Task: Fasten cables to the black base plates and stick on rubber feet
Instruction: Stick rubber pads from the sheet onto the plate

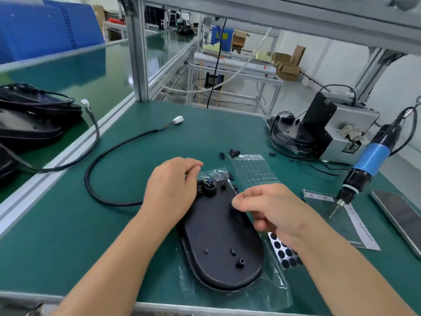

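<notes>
A black oval base plate (218,245) lies on the green mat in front of me, on clear plastic wrap. A black cable (107,153) loops from its far end to a white connector (178,120). My left hand (170,190) rests on the plate's far left end, fingers curled at the cable entry beside a round black fitting (209,187). My right hand (273,208) hovers over the plate's right side, thumb and forefinger pinched together; what they hold is too small to tell. A sheet of round black rubber feet (283,250) lies under my right wrist.
A blue electric screwdriver (366,165) hangs at the right above a plastic bag with a paper strip (357,224). A grey screw feeder (341,131) stands behind it beside another wrapped plate (289,135). Stacked black plates (29,119) lie at the left. Small black clips (234,153) sit near a clear bag (252,169).
</notes>
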`<state>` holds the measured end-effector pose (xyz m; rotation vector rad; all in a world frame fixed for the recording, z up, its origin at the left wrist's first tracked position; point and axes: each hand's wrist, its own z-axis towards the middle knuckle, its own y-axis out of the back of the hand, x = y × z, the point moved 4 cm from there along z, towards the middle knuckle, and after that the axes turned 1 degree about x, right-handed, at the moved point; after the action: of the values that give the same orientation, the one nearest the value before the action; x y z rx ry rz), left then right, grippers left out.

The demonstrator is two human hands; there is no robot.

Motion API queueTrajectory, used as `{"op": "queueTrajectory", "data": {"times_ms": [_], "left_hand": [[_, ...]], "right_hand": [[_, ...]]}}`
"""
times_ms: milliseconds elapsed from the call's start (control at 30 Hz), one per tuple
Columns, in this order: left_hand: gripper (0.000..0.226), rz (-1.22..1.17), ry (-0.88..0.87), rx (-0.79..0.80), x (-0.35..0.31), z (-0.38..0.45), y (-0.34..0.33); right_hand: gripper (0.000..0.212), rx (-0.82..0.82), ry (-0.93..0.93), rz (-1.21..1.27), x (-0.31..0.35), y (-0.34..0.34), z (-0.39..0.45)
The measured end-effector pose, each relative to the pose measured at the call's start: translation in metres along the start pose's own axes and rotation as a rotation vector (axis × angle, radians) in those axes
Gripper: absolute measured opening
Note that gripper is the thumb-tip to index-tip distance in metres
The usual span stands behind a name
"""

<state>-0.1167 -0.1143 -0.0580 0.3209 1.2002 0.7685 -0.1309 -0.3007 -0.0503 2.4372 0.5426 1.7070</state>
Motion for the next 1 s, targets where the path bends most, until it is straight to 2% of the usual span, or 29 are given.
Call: {"op": "queueTrajectory", "data": {"times_ms": [133,400,700,1000], "left_hand": [[0.022,-0.032,0.006,0.002,0.0033,0.001,-0.0003],[0.023,-0.073,0.001,0.002,0.0029,-0.0013,0.0003],[0.02,-0.094,0.03,0.006,0.0042,-0.0027,0.0004],[0.021,-0.103,0.031,-0.001,0.0051,-0.0031,0.0002]], "right_hand": [[0.014,-0.024,-0.026,-0.02,0.001,-0.0011,0.003],[0.018,-0.042,-0.037,-0.065,-0.0009,-0.002,0.0011],[0.006,-0.083,0.012,-0.056,-0.0024,-0.004,-0.0015],[0.015,-0.106,0.082,-0.067,-0.0054,-0.0055,0.0004]]}}
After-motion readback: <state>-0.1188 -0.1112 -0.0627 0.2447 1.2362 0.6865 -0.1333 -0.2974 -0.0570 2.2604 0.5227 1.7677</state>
